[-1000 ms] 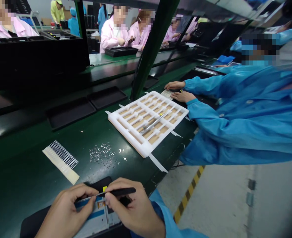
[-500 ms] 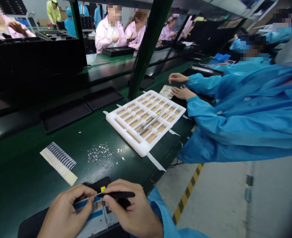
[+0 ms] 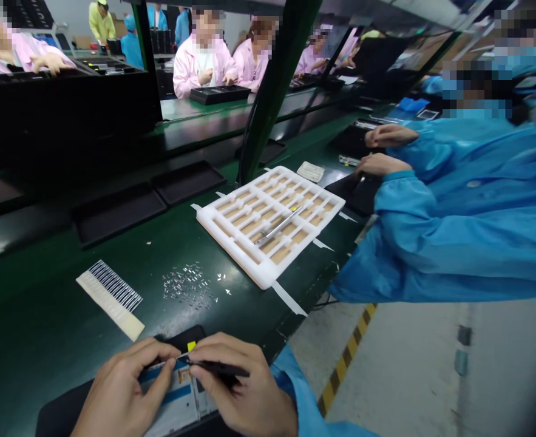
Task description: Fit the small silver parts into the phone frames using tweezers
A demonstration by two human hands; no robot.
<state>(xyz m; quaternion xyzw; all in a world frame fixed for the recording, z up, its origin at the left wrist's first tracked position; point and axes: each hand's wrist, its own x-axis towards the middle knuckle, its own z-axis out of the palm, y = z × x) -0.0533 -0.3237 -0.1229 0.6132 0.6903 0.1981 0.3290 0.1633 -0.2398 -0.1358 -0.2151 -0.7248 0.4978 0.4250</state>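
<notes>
On the green desk (image 3: 31, 315), a black pad (image 3: 183, 335) lies at the near edge, and a blue and white panel (image 3: 172, 397) rests on it. Farther away are a label strip (image 3: 109, 300), a group of small metal pieces (image 3: 188, 282) and a white foam tray (image 3: 268, 270) with steel tweezers (image 3: 279, 226) lying on it. A co-worker (image 3: 468, 212) in a blue coat sits at the right. Compared with the earlier frame, this co-worker's hands have moved to the right, away from a small paper card (image 3: 310, 172). The right hand (image 3: 244, 388) now grips black tweezers (image 3: 222, 368), and their tip is lowered to the panel's upper edge, beside a yellow tag (image 3: 191, 346). The left hand (image 3: 122, 393) is closed on the panel's edge, so the panel lies directly under both hands.
</notes>
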